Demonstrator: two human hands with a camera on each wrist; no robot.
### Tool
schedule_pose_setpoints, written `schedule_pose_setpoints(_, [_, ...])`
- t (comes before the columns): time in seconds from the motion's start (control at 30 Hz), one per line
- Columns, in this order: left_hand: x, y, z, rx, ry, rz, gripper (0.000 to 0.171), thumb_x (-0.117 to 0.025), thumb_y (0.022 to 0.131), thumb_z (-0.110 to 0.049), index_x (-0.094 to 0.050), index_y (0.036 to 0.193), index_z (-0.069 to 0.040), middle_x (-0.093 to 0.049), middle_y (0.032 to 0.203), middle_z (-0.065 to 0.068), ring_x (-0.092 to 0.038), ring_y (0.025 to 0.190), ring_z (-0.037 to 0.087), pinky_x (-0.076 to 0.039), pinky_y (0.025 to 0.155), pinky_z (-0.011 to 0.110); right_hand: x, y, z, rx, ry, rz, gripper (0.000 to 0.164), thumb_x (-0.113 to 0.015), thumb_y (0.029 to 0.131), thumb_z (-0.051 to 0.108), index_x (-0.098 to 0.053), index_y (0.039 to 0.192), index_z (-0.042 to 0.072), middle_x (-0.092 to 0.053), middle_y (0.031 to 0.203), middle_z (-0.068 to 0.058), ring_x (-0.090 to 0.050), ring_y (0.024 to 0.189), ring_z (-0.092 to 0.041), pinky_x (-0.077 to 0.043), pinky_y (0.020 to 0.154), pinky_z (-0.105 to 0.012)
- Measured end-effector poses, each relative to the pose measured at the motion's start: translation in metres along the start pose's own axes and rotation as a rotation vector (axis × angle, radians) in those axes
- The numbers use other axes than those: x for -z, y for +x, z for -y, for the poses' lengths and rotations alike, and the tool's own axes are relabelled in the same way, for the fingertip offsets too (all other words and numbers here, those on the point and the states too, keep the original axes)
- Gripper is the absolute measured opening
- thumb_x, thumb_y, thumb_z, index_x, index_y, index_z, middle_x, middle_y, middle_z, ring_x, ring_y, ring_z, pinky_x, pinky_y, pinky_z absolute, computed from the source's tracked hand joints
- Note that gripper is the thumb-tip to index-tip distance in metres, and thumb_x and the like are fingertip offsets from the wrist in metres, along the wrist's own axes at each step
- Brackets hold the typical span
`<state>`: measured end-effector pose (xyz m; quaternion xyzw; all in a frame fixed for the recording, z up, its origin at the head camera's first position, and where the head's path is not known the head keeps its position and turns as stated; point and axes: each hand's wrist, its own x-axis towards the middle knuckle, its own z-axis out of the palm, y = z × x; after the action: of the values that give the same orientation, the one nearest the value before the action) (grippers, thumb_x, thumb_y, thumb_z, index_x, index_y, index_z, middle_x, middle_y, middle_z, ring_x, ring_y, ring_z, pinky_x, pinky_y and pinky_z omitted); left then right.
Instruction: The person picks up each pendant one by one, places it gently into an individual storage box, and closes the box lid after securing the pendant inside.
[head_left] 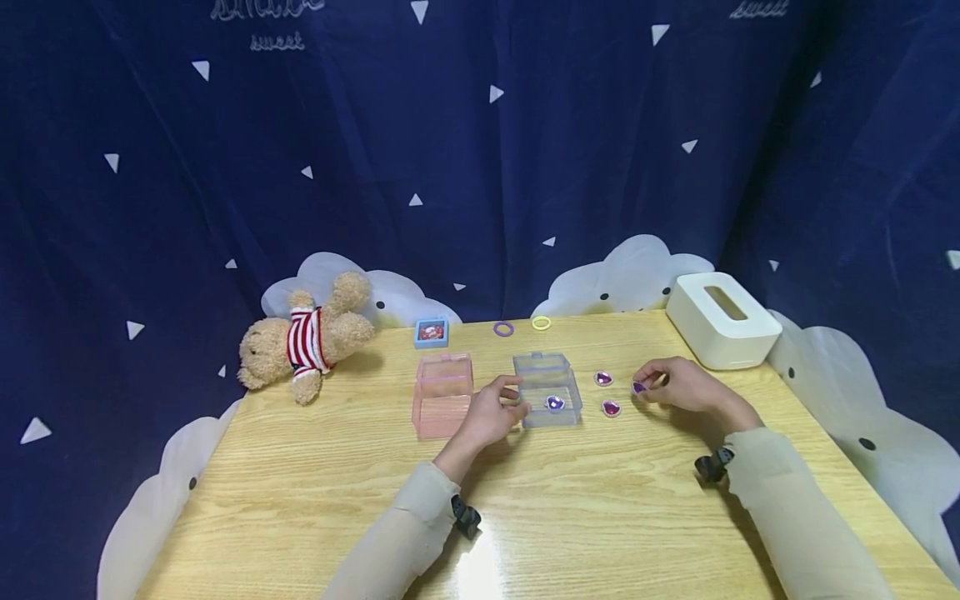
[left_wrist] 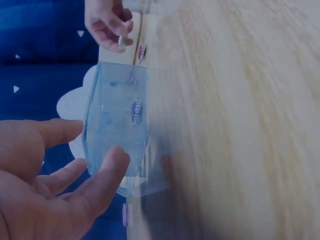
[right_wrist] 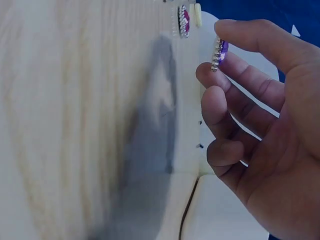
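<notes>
My right hand (head_left: 681, 385) pinches a purple gem (right_wrist: 223, 51) with a silver beaded rim between thumb and fingertips, raised off the table in the right wrist view. My left hand (head_left: 489, 414) is at the left side of a clear bluish plastic box (head_left: 534, 395), thumb and fingers spread loosely at its end. The box's lid (head_left: 542, 364) is tipped back, and one violet gem (head_left: 555, 403) lies inside. Between box and right hand, a purple gem (head_left: 603, 378) and a magenta gem (head_left: 611, 408) rest on the table.
A pink plastic box (head_left: 442, 418) with its lid raised stands left of the bluish one. Behind are a small blue-rimmed box (head_left: 417, 334), a purple ring (head_left: 503, 322) and a yellow ring (head_left: 541, 317). A teddy bear (head_left: 308, 340) lies back left; a white tissue box (head_left: 716, 342) stands back right.
</notes>
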<state>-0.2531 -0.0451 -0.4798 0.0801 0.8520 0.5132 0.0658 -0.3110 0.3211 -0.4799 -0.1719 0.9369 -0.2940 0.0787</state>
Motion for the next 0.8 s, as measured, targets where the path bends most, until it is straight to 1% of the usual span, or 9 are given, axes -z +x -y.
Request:
schedule_pose_setpoints(0.13, [0.000,0.000,0.000,0.004,0.002,-0.001,0.052,-0.072,0.092,-0.019,-0.055,0.140,-0.009,-0.066,0.121,0.019,-0.069,0.106,0.035,-0.061,0.081,0.037,0.000,0.004,0.008,0.010,-0.022,-0.016,0.030,-0.079,0.085,0.029,-0.072,0.109,0.013,-0.070,0.095,0.000,-0.057,0.080,-0.014,-0.046,0.063,-0.024])
schedule_pose_setpoints(0.27, [0.000,0.000,0.001,-0.001,0.012,0.002,0.052,-0.072,0.092,-0.019,-0.055,0.140,-0.009,-0.067,0.122,0.019,-0.070,0.105,0.034,-0.060,0.080,0.036,0.001,0.007,0.019,0.028,-0.044,-0.044,0.027,-0.080,0.085,0.027,-0.072,0.107,0.014,-0.070,0.094,0.001,-0.057,0.080,-0.014,-0.047,0.067,-0.024])
schedule_pose_setpoints(0.53, [0.000,0.001,0.002,-0.007,0.020,0.007,0.052,-0.072,0.092,-0.019,-0.055,0.140,-0.008,-0.067,0.121,0.019,-0.070,0.104,0.034,-0.060,0.080,0.036,-0.001,0.012,0.040,0.068,-0.029,-0.062,0.026,-0.079,0.084,0.021,-0.073,0.108,0.014,-0.072,0.098,-0.001,-0.058,0.082,-0.013,-0.047,0.069,-0.024])
schedule_pose_setpoints(0.8, [0.001,0.001,0.001,-0.007,0.016,0.005,0.052,-0.072,0.091,-0.020,-0.055,0.139,-0.009,-0.067,0.121,0.019,-0.070,0.104,0.035,-0.061,0.081,0.037,-0.008,0.018,0.060,0.104,0.003,-0.078,0.027,-0.079,0.084,0.022,-0.073,0.109,0.016,-0.071,0.096,0.000,-0.056,0.076,-0.012,-0.045,0.062,-0.024])
